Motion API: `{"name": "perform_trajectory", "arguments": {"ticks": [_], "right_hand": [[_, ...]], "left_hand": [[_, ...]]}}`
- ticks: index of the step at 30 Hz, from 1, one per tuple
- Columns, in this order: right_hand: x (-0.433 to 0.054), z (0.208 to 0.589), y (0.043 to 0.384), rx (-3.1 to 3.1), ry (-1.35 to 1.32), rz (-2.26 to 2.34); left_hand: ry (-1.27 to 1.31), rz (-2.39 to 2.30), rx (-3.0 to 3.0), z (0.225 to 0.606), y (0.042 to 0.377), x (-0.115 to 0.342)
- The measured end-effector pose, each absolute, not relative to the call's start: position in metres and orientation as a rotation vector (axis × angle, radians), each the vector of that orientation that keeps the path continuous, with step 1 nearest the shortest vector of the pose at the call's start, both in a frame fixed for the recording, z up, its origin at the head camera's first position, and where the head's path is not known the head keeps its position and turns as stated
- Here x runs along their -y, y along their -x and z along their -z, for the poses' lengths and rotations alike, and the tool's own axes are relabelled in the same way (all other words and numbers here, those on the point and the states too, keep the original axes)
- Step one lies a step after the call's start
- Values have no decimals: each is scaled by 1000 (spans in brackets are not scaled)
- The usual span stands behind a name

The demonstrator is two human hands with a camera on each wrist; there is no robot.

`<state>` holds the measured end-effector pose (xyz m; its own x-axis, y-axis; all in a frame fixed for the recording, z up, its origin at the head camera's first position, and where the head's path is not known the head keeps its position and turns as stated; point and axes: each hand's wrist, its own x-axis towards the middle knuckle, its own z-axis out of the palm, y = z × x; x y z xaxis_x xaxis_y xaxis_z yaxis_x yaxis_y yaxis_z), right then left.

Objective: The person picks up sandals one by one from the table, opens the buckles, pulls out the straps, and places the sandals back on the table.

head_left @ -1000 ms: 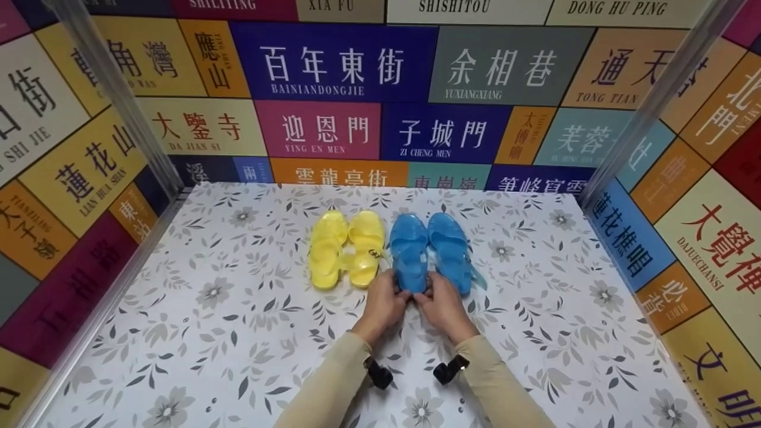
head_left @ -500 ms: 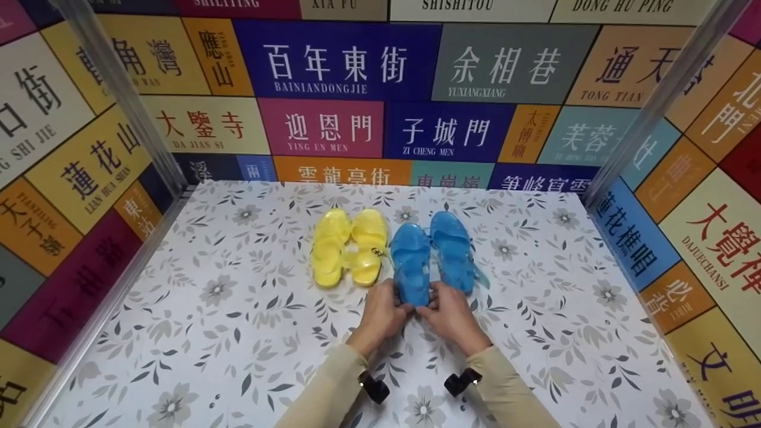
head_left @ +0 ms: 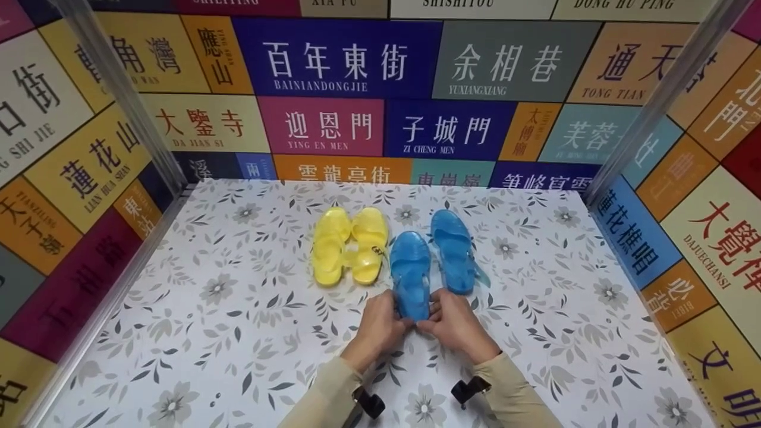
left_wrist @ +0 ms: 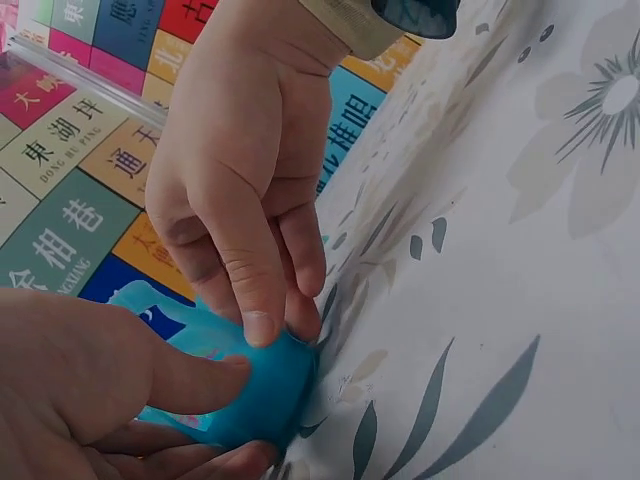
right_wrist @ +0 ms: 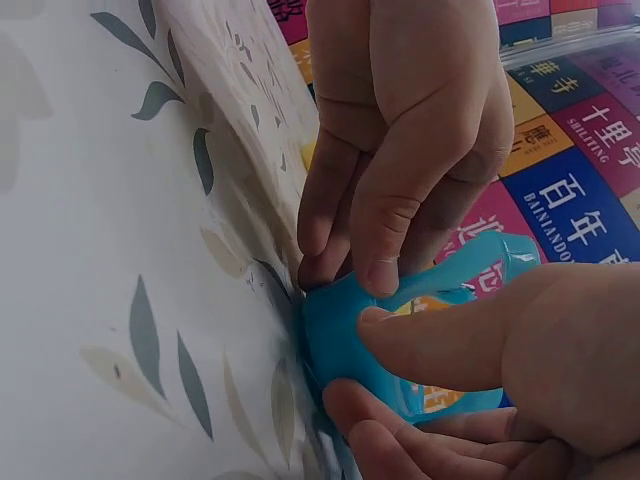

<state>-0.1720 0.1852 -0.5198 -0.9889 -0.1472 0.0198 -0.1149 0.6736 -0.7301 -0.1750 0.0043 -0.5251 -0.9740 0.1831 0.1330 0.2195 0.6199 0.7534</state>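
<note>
Glossy blue sandal (head_left: 411,274) with rounded toe pointing up, just below the frame's centre, left hand (head_left: 377,327) and right hand (head_left: 459,327) pinch its heel, matching sandal (head_left: 455,252) at its upper right.

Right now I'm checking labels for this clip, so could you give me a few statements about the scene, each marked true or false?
1. The left hand and the right hand hold the same blue sandal. True.
2. The blue toes line up evenly. False: the held one sits nearer the person than the other blue sandal.
3. The yellow sandals lie to the left of the blue ones, as the person sees them. True.
4. The yellow pair is stacked, one on top of the other. False: they lie side by side.
5. The white surface has a flower and leaf pattern. True.
</note>
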Motion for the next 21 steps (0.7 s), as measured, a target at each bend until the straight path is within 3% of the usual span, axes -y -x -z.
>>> {"name": "perform_trajectory", "arguments": {"ticks": [15,21], "right_hand": [[-206,492,185,-2929,335,1113],[-190,485,204,-3128,764,1098]], "left_hand": [[323,1458,2674,514,200,22],[421,1486,2725,512,217,17]]}}
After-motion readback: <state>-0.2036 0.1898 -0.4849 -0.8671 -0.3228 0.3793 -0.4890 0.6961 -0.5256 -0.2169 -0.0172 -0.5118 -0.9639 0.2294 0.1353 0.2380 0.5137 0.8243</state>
